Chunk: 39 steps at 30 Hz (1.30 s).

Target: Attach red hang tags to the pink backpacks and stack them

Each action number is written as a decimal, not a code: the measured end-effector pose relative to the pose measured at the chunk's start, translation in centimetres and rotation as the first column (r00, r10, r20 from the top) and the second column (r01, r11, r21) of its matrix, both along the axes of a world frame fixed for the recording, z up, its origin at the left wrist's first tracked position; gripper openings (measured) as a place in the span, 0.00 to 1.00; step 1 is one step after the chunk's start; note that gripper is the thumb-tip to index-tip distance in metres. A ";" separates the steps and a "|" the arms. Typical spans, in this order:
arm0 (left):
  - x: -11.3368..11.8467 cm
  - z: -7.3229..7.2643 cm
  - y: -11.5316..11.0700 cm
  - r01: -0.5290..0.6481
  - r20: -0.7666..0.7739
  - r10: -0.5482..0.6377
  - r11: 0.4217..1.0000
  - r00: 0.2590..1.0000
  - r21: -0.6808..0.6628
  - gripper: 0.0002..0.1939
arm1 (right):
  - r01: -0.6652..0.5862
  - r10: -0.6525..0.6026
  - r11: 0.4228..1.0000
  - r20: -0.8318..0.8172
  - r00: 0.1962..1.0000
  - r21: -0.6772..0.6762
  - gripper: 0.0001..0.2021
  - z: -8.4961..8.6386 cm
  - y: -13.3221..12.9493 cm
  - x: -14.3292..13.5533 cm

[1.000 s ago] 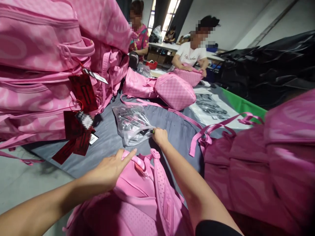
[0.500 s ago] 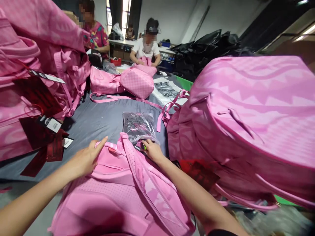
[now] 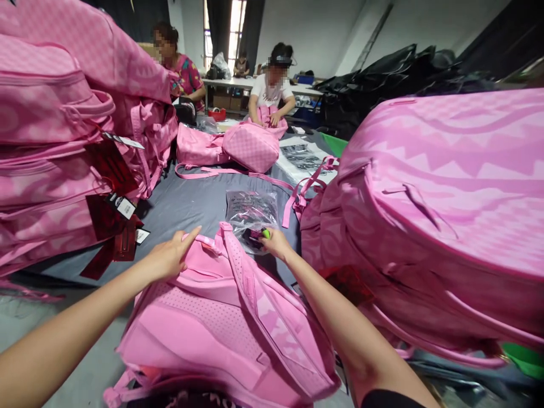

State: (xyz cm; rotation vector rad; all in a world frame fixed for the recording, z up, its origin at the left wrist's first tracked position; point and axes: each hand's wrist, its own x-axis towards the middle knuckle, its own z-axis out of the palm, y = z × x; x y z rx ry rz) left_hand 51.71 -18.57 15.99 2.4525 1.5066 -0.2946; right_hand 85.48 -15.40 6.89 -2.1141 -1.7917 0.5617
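A pink backpack [image 3: 191,334] lies in front of me with its padded back panel and a shoulder strap facing up. My left hand [image 3: 170,258] grips its top edge by the handle, the index finger stretched along it. Just beyond the bag, my right hand [image 3: 277,245] is closed on a small dark tool with a bright green end [image 3: 266,233]; its exact kind is unclear. This hand is over the near edge of a clear plastic bag [image 3: 251,207] with dark print and pinkish contents. Part of the tool is hidden by the fingers.
Stacked pink backpacks [image 3: 46,187] with red and black hang tags rise on the left. A large pink backpack [image 3: 416,209] stands close on the right. Further back on the grey table cover lie more pink bags [image 3: 250,144] and white printed plastic [image 3: 304,158]. Co-workers [image 3: 272,88] are beyond.
The view has shifted, so most things appear further right. My right hand has lifted slightly with the tool, whose green end now points up. The left hand keeps its place on the backpack.
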 end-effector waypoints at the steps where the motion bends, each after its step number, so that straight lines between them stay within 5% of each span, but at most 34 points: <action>1: 0.2 0.1 0.0 -0.005 -0.011 0.006 1.000 1.000 0.007 0.50 | 0.018 -0.018 1.000 -0.012 1.000 0.015 0.05 0.3 -0.7 0.4; 5: 0.5 0.0 -0.1 -0.011 -0.028 0.012 0.999 1.000 0.035 0.52 | 0.119 -0.117 0.990 -0.024 0.993 0.079 0.06 0.9 -2.2 1.3; 16: -0.8 -0.2 -1.8 0.002 0.006 -0.003 0.993 1.000 0.122 0.53 | 0.195 -0.186 0.972 -0.074 0.980 0.134 0.06 0.0 -1.0 -0.8; 21: -0.3 -0.4 -1.0 -0.014 -0.024 0.016 0.997 1.000 0.082 0.54 | 0.188 -0.170 0.945 -0.089 0.981 0.266 0.06 3.5 -4.3 -1.3; 25: 0.0 -0.4 -1.3 -0.018 -0.016 0.020 0.993 1.000 0.120 0.54 | 0.245 -0.068 0.862 -0.377 0.924 0.444 0.19 7.8 -8.4 -5.3; 27: 0.2 0.0 -1.5 -0.019 -0.020 0.021 0.993 1.000 0.118 0.54 | 0.064 0.156 0.880 -0.413 0.897 0.472 0.16 9.2 -10.0 -8.1; 29: 0.1 0.6 -1.6 -0.022 -0.009 0.023 0.996 1.000 0.089 0.57 | -0.225 0.368 0.876 -0.288 0.884 0.427 0.09 9.6 -10.9 -10.8; 31: -0.5 0.8 -1.7 -0.027 0.079 0.024 0.999 0.997 0.041 0.60 | -0.389 0.448 0.854 -0.107 0.888 0.345 0.09 9.0 -11.2 -12.9; 33: -1.7 0.3 -2.0 -0.043 0.291 0.040 0.999 0.956 0.004 0.58 | -0.407 0.427 0.860 0.004 0.904 0.308 0.12 8.1 -11.1 -14.0; 36: -4.2 -1.9 -3.6 -0.178 0.628 0.188 0.981 0.755 -0.079 0.48 | -0.401 0.421 0.876 -0.019 0.907 0.268 0.15 7.4 -11.1 -14.4; 39: -6.2 -4.1 -6.0 -0.294 0.707 0.328 0.939 0.626 -0.175 0.44 | -0.471 0.474 0.875 0.001 0.881 0.114 0.12 8.1 -11.3 -14.6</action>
